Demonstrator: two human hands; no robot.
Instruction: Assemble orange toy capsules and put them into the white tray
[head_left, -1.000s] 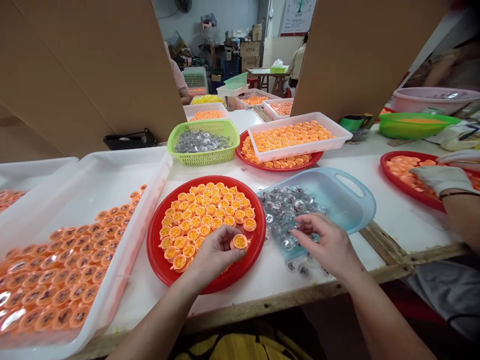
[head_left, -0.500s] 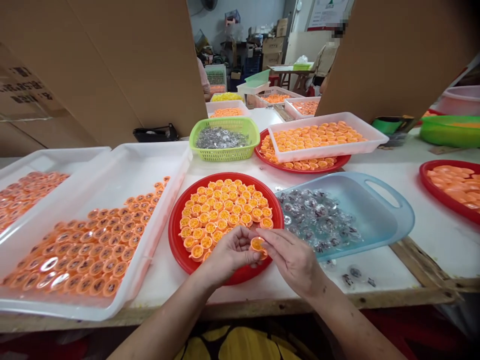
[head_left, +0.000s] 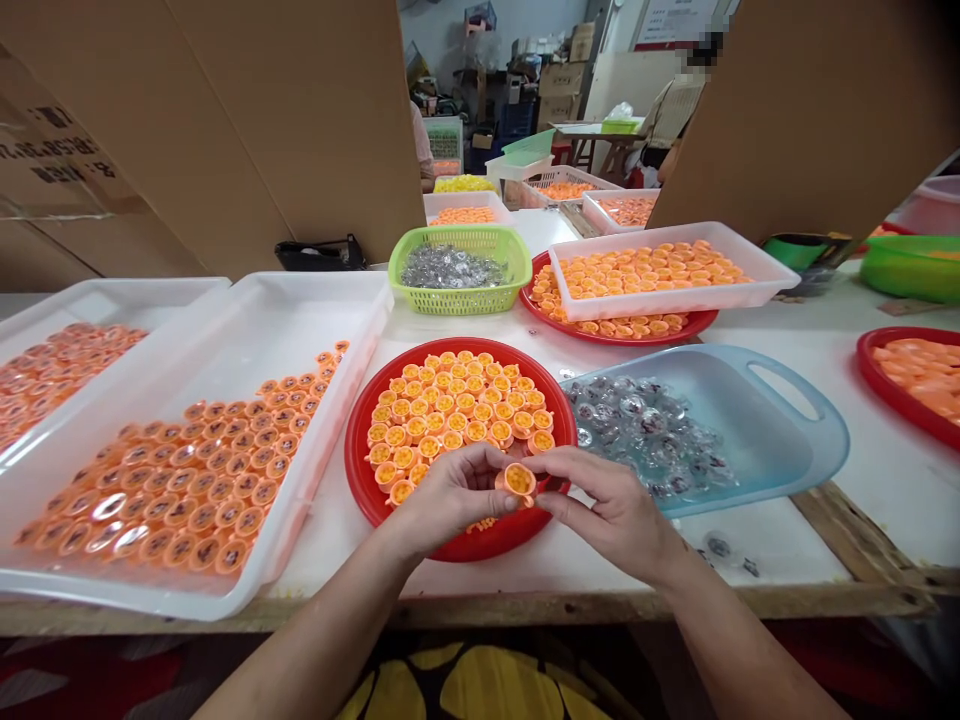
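A small orange toy cup (head_left: pixel 519 480) with yellow bits inside is held over the near right part of a red round tray (head_left: pixel 360 465). My left hand (head_left: pixel 461 492) pinches it from the left between thumb and fingers. From the right, the thumb and fingertips of my right hand (head_left: pixel 607 500) close on its rim and handle side. Its open top faces me, tilted. Many more such cups (head_left: pixel 450 400) stand close together in the red tray. Beside my right hand, a light blue tray (head_left: pixel 780 450) holds a heap of clear round plastic pieces (head_left: pixel 649 425) with dark print.
On the left, a white tray (head_left: pixel 300 285) holds rows of covered orange cups (head_left: pixel 202 480). Behind stand a green basket (head_left: pixel 457 300) of silvery pieces and a white tray (head_left: pixel 757 275) resting on another red tray (head_left: pixel 697 325). Loose clear pieces (head_left: pixel 718 545) lie near the table edge.
The view has shifted slightly. The cup has turned so its handle points toward me, and my right fingers have shifted from above it to its right side.
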